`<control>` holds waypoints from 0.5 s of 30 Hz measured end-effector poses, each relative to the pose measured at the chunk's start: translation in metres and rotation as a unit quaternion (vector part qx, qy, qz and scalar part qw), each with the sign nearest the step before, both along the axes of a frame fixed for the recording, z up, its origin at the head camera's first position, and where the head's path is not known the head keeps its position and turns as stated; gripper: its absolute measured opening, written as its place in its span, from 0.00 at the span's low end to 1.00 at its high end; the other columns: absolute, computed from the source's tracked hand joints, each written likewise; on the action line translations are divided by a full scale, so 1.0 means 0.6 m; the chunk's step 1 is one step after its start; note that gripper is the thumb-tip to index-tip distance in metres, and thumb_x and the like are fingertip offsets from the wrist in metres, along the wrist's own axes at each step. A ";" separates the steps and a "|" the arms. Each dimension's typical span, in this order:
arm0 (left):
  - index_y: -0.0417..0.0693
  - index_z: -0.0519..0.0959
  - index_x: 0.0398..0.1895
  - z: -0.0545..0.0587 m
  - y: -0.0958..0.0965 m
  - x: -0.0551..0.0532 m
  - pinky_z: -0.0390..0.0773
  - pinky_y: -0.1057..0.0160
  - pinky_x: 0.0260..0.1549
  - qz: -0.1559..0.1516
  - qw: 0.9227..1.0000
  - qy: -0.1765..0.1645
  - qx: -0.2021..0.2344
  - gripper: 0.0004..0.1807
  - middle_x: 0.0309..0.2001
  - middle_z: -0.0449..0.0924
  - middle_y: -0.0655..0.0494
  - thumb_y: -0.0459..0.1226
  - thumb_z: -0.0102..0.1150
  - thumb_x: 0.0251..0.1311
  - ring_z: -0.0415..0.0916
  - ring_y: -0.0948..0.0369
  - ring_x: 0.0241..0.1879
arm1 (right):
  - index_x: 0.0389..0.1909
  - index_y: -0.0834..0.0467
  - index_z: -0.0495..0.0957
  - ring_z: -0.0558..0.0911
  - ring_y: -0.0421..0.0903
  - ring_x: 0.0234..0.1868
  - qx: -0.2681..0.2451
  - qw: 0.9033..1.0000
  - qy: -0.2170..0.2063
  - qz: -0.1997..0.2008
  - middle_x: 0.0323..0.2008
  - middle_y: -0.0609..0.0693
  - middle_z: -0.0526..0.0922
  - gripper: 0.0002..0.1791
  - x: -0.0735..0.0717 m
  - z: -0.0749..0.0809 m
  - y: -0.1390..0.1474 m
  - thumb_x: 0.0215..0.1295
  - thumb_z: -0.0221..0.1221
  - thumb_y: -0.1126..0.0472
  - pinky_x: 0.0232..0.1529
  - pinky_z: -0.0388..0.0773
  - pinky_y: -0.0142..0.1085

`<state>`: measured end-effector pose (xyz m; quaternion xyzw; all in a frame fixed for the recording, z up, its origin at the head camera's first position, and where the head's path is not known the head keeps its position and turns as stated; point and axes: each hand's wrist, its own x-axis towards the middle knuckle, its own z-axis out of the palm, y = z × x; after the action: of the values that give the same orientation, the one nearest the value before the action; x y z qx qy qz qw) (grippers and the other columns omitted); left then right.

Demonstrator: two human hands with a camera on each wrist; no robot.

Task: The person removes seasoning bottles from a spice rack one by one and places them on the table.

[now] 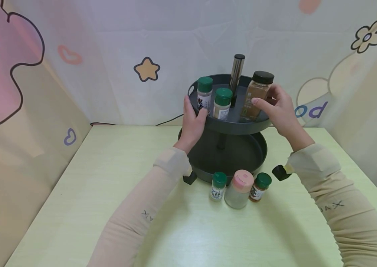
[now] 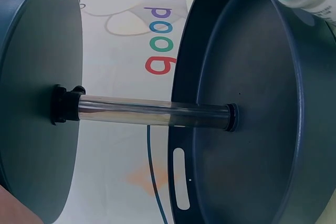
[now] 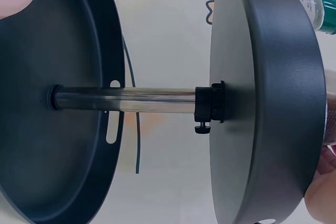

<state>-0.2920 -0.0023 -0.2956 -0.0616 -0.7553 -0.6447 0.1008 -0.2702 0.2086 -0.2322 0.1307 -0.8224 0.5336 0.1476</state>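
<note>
A dark two-tier round rack has an upper tray (image 1: 232, 128) and a lower tray (image 1: 225, 157) joined by a metal post. My left hand (image 1: 192, 126) grips the upper tray's left rim, thumb on the inner side and fingers outside. At the right of that tray, my right hand (image 1: 282, 111) holds a brown spice jar (image 1: 255, 95) with a black lid between thumb and fingers. The jar leans slightly over the tray floor. Two green-capped seasoning bottles, one at the left (image 1: 204, 94) and one nearer the middle (image 1: 222, 104), stand on the same tray.
On the table in front of the rack stand a green-capped bottle (image 1: 217, 187), a pink-lidded glass jar (image 1: 238, 191) and a green-capped bottle with reddish contents (image 1: 259, 187). A patterned curtain (image 1: 108, 74) hangs behind. A thin black cable (image 1: 170, 119) runs along the back edge.
</note>
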 end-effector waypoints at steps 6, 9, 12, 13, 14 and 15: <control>0.62 0.29 0.68 0.000 0.000 0.001 0.46 0.51 0.65 0.003 1.000 0.000 -0.002 0.40 0.70 0.31 0.67 0.47 0.40 0.58 0.37 0.62 0.69 | 0.54 0.57 0.64 0.71 0.37 0.39 -0.023 1.000 0.014 0.005 0.38 0.40 0.71 0.23 0.001 0.000 0.000 0.58 0.55 0.56 0.38 0.70 0.22; 0.62 0.29 0.68 0.001 0.001 0.002 0.47 0.51 0.65 0.003 1.000 -0.001 -0.001 0.40 0.70 0.32 0.67 0.47 0.40 0.58 0.38 0.62 0.69 | 0.53 0.57 0.64 0.71 0.37 0.37 -0.039 0.999 0.021 0.005 0.37 0.40 0.72 0.22 0.001 -0.001 0.000 0.57 0.55 0.58 0.37 0.70 0.21; 0.61 0.29 0.68 0.001 0.001 0.002 0.46 0.51 0.65 0.004 1.000 -0.001 -0.002 0.40 0.70 0.32 0.66 0.47 0.40 0.58 0.38 0.62 0.69 | 0.53 0.56 0.65 0.71 0.36 0.37 -0.057 0.998 0.026 0.006 0.37 0.40 0.72 0.22 0.001 -0.002 0.000 0.56 0.56 0.59 0.36 0.71 0.21; 0.61 0.29 0.68 0.001 0.001 0.002 0.46 0.51 0.65 0.004 1.000 -0.001 -0.002 0.40 0.70 0.32 0.66 0.47 0.40 0.58 0.38 0.62 0.69 | 0.52 0.56 0.65 0.72 0.36 0.37 -0.064 0.998 0.028 0.009 0.37 0.40 0.72 0.22 0.001 -0.002 0.000 0.56 0.56 0.59 0.36 0.71 0.21; 0.61 0.29 0.68 0.001 0.001 0.002 0.46 0.51 0.65 0.004 1.000 -0.001 -0.002 0.40 0.70 0.32 0.66 0.47 0.40 0.58 0.37 0.62 0.69 | 0.52 0.56 0.66 0.72 0.36 0.37 -0.074 0.997 0.030 0.013 0.37 0.40 0.73 0.22 0.001 -0.002 0.000 0.56 0.56 0.59 0.36 0.71 0.21; 0.61 0.29 0.68 0.001 0.001 0.002 0.46 0.51 0.65 0.004 1.000 0.000 -0.002 0.40 0.70 0.31 0.66 0.46 0.40 0.58 0.37 0.62 0.69 | 0.51 0.56 0.66 0.72 0.36 0.38 -0.083 0.996 0.031 0.016 0.37 0.40 0.73 0.21 0.001 -0.002 0.000 0.56 0.57 0.60 0.36 0.71 0.21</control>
<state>-0.2910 -0.0019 -0.2952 -0.0586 -0.7566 -0.6430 0.1032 -0.2695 0.2084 -0.2334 0.1479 -0.7683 0.5976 0.1752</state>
